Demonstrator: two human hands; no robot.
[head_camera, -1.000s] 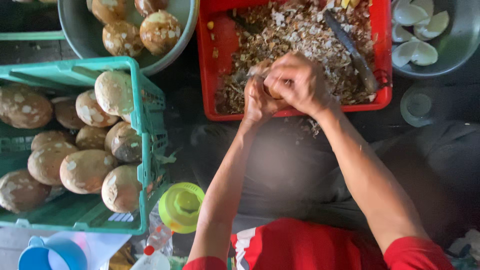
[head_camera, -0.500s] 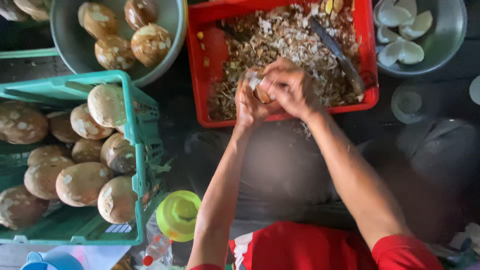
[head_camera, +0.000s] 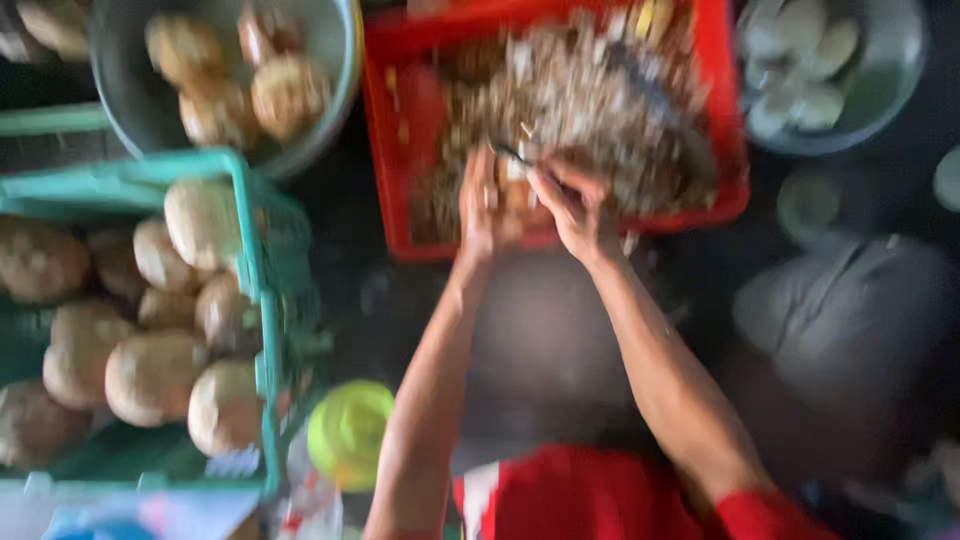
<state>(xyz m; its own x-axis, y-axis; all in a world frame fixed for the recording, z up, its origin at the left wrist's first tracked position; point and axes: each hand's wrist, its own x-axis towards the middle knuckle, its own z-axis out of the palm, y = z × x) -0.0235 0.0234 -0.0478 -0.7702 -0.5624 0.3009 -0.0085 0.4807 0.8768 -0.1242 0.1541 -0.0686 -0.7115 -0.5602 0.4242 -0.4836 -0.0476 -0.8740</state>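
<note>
The picture is blurred. My left hand (head_camera: 484, 205) and my right hand (head_camera: 570, 200) meet over the near edge of a red crate (head_camera: 400, 150) full of brown and white shell scraps. Between them they clasp a small brownish round lump (head_camera: 515, 190), mostly hidden by my fingers. My left hand cups it from the left. The fingers of my right hand pinch at its top, where a thin dark bit sticks up. I cannot tell what that bit is.
A teal crate (head_camera: 255, 300) of large brown round lumps stands at left. A grey bowl (head_camera: 330, 100) at top left holds more of them. A metal bowl (head_camera: 890, 80) with white peeled pieces is at top right. A yellow-green lid (head_camera: 350, 430) sits near my left elbow.
The view has shifted and blurred. My hands stay together on the lump at the crate's near edge, and my right fingers have shifted to its top.
</note>
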